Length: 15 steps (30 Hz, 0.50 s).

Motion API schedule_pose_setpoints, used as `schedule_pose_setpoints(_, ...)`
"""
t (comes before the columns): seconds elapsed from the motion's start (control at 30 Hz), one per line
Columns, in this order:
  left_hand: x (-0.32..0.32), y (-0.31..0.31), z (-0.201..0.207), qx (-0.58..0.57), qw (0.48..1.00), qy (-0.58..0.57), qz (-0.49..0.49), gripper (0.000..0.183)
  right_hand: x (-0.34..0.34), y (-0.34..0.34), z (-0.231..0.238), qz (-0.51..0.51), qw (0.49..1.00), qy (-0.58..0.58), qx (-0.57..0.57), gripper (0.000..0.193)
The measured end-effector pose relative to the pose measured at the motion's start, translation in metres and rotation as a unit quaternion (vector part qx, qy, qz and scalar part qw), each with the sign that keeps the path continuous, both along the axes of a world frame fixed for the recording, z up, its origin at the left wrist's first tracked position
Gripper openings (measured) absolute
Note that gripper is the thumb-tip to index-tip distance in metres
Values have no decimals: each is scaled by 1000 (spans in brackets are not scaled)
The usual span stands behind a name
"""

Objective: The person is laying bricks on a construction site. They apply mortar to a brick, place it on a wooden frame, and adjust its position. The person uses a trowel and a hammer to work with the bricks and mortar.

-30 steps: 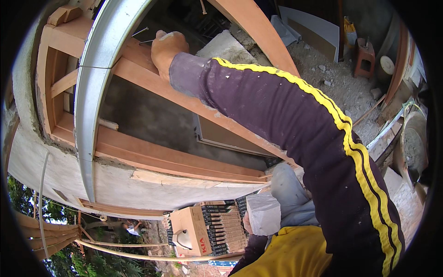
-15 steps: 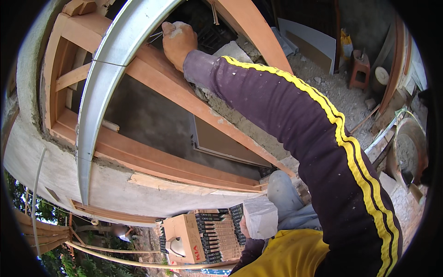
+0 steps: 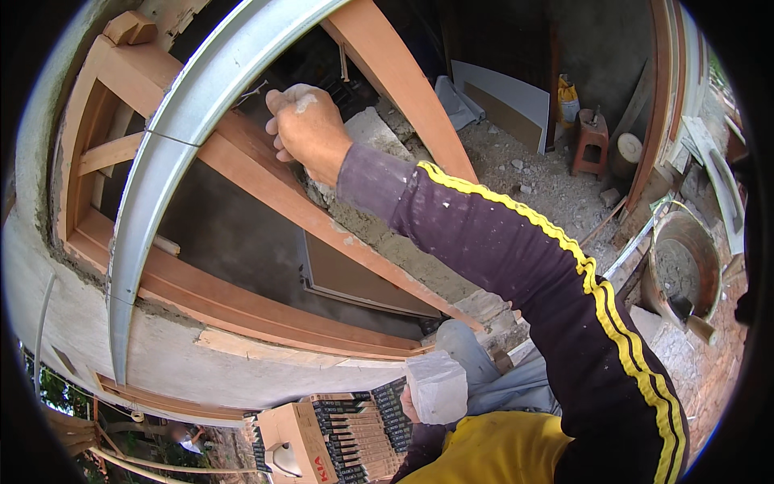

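My right hand [image 3: 309, 131] reaches over an orange-brown wooden post [image 3: 266, 181], its fingers loosely curled and apart, with nothing visible in them. Just beyond the fingertips, thin nails [image 3: 254, 93] stick out by the wood. Beneath the wrist, a course of grey blocks with rough mortar [image 3: 419, 250] runs along the post. Low in the view, my left hand [image 3: 409, 402] grips a pale grey block [image 3: 437, 388] from its left side. Most of that hand is hidden behind the block.
A curved-looking metal channel [image 3: 161, 169] crosses the wooden frame, tied with wire. At right are a mortar bucket [image 3: 657, 282] with a trowel [image 3: 700, 327] and a red stool [image 3: 591, 145]. Below stand a cardboard box [image 3: 278, 423] and stacked cartons [image 3: 363, 444]. A person [image 3: 191, 440] is far off.
My right hand has drawn back from the nails, and its fingers have loosened. The view has shifted, so the frame sits further left. My left hand still holds the block.
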<state>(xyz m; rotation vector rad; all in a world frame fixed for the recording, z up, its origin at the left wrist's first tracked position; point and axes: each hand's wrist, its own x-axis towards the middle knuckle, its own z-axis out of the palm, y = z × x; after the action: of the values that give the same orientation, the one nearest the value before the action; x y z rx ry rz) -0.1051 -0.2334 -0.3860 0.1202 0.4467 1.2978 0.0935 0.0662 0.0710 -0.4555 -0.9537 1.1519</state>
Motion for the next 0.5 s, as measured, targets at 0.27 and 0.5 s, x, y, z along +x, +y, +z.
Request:
schedule_pose_setpoints(0.27,5,9,-3,47,997,-35,-59,86,30,-50,-28,-138,989,26,-41,50)
schedule_pose_setpoints(0.5,2,1,-18,61,997,-3,-36,86,36,-17,-11,-165,983,-38,-70,43)
